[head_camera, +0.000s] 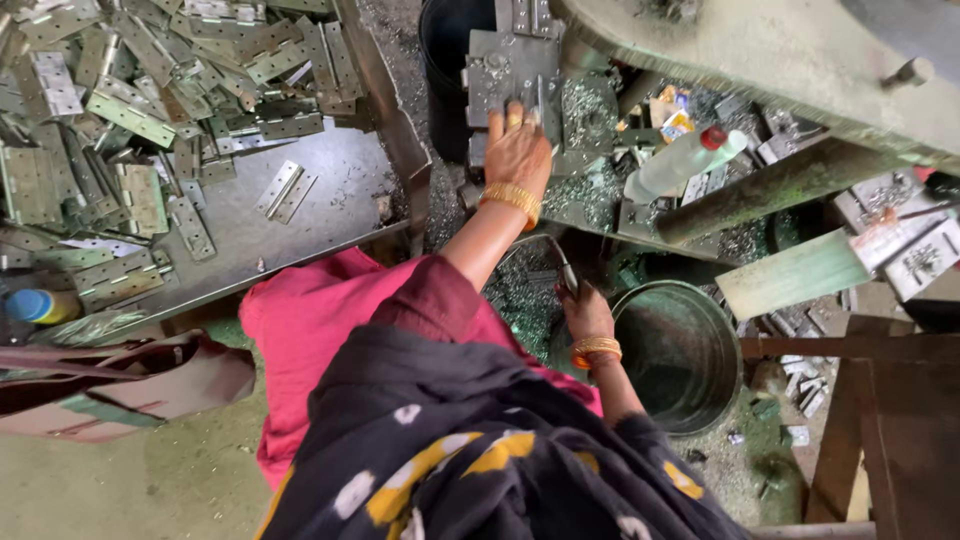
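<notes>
Grey steel die block (512, 70) flat on press bed, shavings around

Beside the grey metal tray (330, 190) heaped with dull silvery-green hinges (130, 110), a pink garment (320, 330) and a black shawl (470, 450) patterned with yellow and white spots are worn, gold bangles (511, 197) are seen, and a red-capped white bottle (672, 163) is laid.

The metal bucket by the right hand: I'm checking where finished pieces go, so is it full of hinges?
No, the metal bucket beside the right hand shows a mostly bare inside, with no hinges piled in it.
</notes>
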